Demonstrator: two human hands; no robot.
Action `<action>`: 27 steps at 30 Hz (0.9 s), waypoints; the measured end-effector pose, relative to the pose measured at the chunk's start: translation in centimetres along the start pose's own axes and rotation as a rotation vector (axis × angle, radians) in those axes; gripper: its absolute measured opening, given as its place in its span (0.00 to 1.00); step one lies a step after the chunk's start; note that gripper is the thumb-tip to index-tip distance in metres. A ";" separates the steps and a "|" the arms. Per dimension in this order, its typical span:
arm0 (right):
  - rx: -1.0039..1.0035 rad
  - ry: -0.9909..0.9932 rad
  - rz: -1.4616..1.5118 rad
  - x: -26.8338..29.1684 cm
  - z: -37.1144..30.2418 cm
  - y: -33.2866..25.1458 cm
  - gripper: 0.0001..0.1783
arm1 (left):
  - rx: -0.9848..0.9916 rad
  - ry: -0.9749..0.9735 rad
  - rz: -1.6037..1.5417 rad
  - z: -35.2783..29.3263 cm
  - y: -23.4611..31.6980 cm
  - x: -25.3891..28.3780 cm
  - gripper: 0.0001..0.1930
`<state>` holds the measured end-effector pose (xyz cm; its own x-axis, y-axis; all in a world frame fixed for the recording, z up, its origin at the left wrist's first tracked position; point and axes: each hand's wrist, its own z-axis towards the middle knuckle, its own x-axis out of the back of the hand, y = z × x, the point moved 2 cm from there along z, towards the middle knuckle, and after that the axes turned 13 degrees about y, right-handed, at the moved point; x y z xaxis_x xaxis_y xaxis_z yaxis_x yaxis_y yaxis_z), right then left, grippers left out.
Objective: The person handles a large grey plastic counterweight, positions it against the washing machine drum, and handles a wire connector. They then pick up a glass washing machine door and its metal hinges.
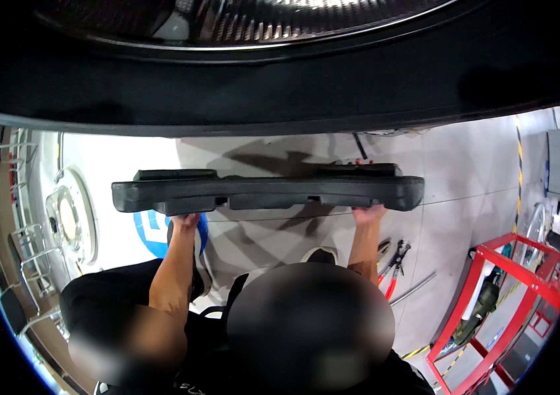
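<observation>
A long black moulded bar-shaped part [260, 193] is held crosswise in front of me, with raised blocks at both ends of its far side and small notches along its near edge. My left hand [188, 220] grips its near edge left of the middle, the fingers mostly hidden beneath it. Toward its right end my right hand [369, 213] is closed round it, and fingertips show past the far edge. Beyond the part, apart from it, spans a dark car bumper [280, 99] with a headlight [267, 26] above.
On the floor by my right forearm lie red-handled pliers [395, 268] and a thin metal rod [414, 288]. A red metal frame [517, 260] stands at the right. Chairs [33, 263] line the left side, near a round pale object [69, 217]. A blue floor marking [148, 238] shows below.
</observation>
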<state>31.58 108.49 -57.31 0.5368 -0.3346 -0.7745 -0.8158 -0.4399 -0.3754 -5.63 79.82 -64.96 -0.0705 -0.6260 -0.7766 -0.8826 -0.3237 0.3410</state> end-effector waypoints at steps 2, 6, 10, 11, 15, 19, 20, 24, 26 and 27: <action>0.042 -0.024 0.019 0.2 0.1 -1.3 0.32 | -0.161 0.189 0.080 0.8 -2.4 -4.3 0.20; 0.121 0.128 0.097 0.1 -0.3 -0.5 0.32 | -0.226 -0.010 0.152 1.4 -4.2 -11.7 0.24; 0.190 0.307 0.154 0.6 -0.5 0.3 0.30 | -0.269 0.017 0.287 1.9 -3.1 -11.7 0.23; 0.195 0.338 0.158 1.3 -0.4 0.5 0.29 | -0.263 -0.002 0.264 1.9 -3.4 -12.1 0.22; 0.187 0.240 0.207 2.8 -0.7 1.5 0.30 | -0.233 -0.038 0.250 2.0 -3.1 -10.5 0.20; 0.178 0.132 0.282 4.9 -1.3 1.3 0.27 | -0.193 -0.062 0.223 0.6 -4.4 -11.6 0.21; 0.156 0.137 0.310 5.3 -1.5 1.0 0.26 | -0.173 -0.099 0.258 0.8 -4.4 -11.5 0.21; 0.179 0.139 0.265 5.4 -1.9 1.4 0.23 | -0.169 -0.211 0.349 0.3 -3.5 -9.4 0.23; 0.168 0.250 0.238 4.0 -2.8 0.6 0.20 | -0.170 -0.270 0.348 0.4 -3.7 -9.5 0.25; 0.157 0.220 0.257 4.2 -2.6 0.7 0.21 | -0.170 -0.298 0.342 0.4 -3.9 -9.4 0.25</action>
<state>33.82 104.60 -59.44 0.3297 -0.5963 -0.7319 -0.9438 -0.1905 -0.2700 -1.70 87.27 -59.27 -0.4950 -0.4942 -0.7147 -0.6993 -0.2616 0.6653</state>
